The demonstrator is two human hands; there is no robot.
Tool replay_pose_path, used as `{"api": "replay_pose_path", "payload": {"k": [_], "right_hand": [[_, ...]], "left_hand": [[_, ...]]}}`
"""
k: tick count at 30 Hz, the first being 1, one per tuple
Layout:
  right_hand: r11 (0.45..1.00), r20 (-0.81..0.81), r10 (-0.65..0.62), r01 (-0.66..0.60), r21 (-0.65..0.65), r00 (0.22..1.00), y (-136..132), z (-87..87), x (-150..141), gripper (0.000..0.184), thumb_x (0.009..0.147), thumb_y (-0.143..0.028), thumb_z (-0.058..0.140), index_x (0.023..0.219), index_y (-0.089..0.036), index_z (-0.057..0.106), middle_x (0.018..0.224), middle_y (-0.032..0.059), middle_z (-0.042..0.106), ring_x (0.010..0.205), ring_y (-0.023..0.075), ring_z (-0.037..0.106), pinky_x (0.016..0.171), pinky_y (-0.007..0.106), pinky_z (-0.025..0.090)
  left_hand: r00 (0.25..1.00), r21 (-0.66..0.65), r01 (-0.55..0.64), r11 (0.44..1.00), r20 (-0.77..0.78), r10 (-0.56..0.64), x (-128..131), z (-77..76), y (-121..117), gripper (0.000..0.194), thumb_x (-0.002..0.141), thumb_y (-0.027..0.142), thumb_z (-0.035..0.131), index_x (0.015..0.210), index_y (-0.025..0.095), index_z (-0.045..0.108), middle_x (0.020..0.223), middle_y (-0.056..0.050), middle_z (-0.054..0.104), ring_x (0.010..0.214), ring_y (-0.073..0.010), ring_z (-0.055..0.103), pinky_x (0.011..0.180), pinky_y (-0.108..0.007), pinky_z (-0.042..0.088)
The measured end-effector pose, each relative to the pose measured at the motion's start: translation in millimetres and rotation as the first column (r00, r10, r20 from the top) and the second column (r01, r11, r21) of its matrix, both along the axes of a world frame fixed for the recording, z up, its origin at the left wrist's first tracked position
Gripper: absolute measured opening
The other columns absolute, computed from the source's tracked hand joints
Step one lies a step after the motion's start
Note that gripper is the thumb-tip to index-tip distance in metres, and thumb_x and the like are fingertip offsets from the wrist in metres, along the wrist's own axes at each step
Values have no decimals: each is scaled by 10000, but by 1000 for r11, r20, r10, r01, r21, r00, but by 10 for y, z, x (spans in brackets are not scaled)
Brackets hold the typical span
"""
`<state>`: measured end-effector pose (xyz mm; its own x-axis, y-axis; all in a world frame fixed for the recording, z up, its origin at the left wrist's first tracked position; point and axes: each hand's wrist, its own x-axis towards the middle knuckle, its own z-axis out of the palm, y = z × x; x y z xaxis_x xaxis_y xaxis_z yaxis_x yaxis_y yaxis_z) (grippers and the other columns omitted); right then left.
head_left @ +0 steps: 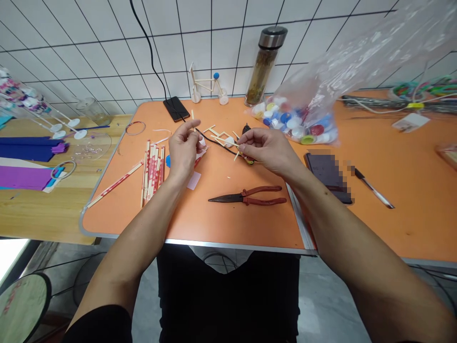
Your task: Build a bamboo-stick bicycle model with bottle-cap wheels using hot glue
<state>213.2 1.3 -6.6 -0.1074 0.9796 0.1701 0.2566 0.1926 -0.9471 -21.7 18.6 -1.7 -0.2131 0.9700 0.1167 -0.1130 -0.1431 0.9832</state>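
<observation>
My left hand [184,146] is closed in a pinch, and a short piece of pale wooden stick [193,117] pokes up from its fingertips. Across from it, my right hand [264,146] pinches a thin wooden stick [225,142] that points to the left. Behind and between the hands lie small joined stick pieces [213,129] and a white bottle cap [229,142], partly covered by the fingers. A black cable runs past them to a tool mostly hidden behind my right hand. Red-handled long-nose pliers [246,196] lie in front. Wrapped chopsticks [153,166] are bundled beside my left wrist.
A small stick-and-cap bicycle model [207,86] stands by the tiled wall. Near it are a phone [176,109], a tea bottle [263,66] and a plastic bag of bottle caps [296,121]. A dark phone [326,176] and a pen [374,188] lie right.
</observation>
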Motion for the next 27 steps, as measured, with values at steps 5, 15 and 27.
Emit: {"api": "replay_pose_path", "payload": {"k": [5,15,27], "right_hand": [[983,191,128,-150,105,973,-47,77,76,124,903,-294,827,962,-192,864,799,38,775,712,176,646,660,328,489],[959,262,221,-258,117,939,-69,131,106,99,911,-284,839,983,-221,861,824,21,783,760,189,683,723,342,501],[1000,-168,4,-9,-28,986,-2,69,63,334,902,-485,964,931,-212,773,823,33,777,678,144,659,624,278,549]], "left_hand": [[899,166,141,976,-434,-56,-24,-7,-40,299,867,55,620,872,208,877,961,-41,840,904,-181,749,869,-308,578],[673,-124,496,860,-572,-470,65,-23,-134,159,904,283,795,955,182,907,981,-60,877,906,-217,744,871,-344,558],[795,-80,493,866,-364,-486,68,-80,-121,123,838,279,883,919,187,898,924,-47,851,854,-188,707,861,-335,536]]}}
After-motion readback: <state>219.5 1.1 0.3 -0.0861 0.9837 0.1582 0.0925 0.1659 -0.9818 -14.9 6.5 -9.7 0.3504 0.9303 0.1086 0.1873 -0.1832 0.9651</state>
